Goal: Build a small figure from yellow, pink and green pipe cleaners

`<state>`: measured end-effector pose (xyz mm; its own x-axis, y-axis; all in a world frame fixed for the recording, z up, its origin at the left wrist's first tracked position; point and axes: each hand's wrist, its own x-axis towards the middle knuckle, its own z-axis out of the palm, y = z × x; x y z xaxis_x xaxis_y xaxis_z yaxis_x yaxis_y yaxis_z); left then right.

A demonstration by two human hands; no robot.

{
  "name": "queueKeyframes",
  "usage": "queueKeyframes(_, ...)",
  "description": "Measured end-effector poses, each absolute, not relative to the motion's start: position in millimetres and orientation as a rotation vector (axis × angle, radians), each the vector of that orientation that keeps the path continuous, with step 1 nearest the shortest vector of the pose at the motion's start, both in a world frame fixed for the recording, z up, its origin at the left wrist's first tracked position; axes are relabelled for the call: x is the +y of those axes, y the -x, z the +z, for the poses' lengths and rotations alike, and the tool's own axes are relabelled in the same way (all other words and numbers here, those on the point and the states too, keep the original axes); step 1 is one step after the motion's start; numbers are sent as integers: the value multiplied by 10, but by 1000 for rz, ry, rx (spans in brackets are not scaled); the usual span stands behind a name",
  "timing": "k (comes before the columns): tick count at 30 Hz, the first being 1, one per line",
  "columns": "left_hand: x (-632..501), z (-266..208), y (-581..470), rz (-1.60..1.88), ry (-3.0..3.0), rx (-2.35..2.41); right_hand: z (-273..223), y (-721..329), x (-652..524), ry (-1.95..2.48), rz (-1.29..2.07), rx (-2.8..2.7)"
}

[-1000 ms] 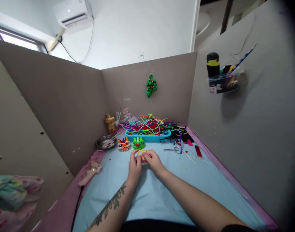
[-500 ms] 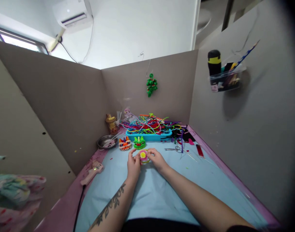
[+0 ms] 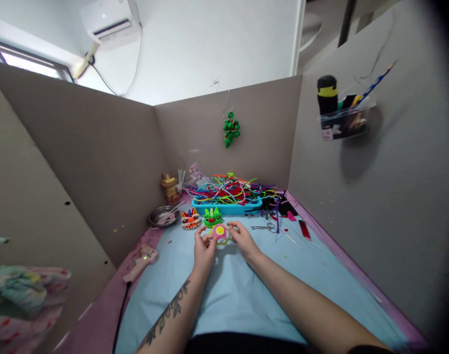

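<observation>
A small pink piece with a round yellow middle (image 3: 219, 230), fuzzy like bent pipe cleaners, is up in front of me over the blue cloth. My left hand (image 3: 204, 248) pinches its left edge between thumb and fingers. An olive-yellow pipe cleaner (image 3: 223, 242) curves below the piece. At the right side, my right hand (image 3: 242, 241) has its thumb and fingertips closed on this strand. Just behind stand a green pipe-cleaner animal head (image 3: 212, 218) and an orange and white one (image 3: 190, 220).
A blue tray (image 3: 228, 209) heaped with coloured pipe cleaners (image 3: 232, 189) stands at the back. Scissors (image 3: 265, 227) lie to the right. A pink glue gun (image 3: 141, 263) and a metal bowl (image 3: 163, 217) are at left. Grey partitions (image 3: 228, 98) enclose the table.
The pink and yellow piece has turned to face me more and risen slightly. My right fingers have shifted a little away from its pink edge.
</observation>
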<state>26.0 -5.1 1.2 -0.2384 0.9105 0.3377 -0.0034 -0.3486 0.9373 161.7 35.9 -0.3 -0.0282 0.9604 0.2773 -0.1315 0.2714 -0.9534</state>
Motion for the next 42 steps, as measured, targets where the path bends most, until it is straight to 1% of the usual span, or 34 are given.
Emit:
queueKeyframes(2, -60, 27, -246, 1721, -1290, 1189, 25, -1644, 346, 929, 919, -1309)
queueKeyframes(4, -63, 37, -234, 1758, -1279, 1218, 51, -1663, 335, 930, 829, -1392)
queueKeyframes(7, -59, 38, -232, 1767, -1281, 1224, 73, -1654, 320, 921, 891, -1473)
queueKeyframes(11, -49, 25, -245, 1747, -1292, 1180, 73, -1605, 305, 919, 1006, -1425)
queueKeyframes(21, -92, 76, -262, 1766, -1329, 1113, 94, -1580, 245, 863, 1047, -1442)
queueKeyframes(30, -133, 130, -280, 1691, -1283, 1119, 63, -1590, 291, 937, 940, -1371)
queueKeyframes(36, -17, 38, -187, 1800, -1190, 1255, 95, -1728, 365, 974, 598, -1465)
queueKeyframes(38, 12, 6, -177, 1799, -1201, 1256, 104, -1752, 376, 969, 620, -1540)
queueKeyframes(42, 13, -5, -204, 1645, -1220, 1116, 71, -1756, 412, 948, 750, -1664)
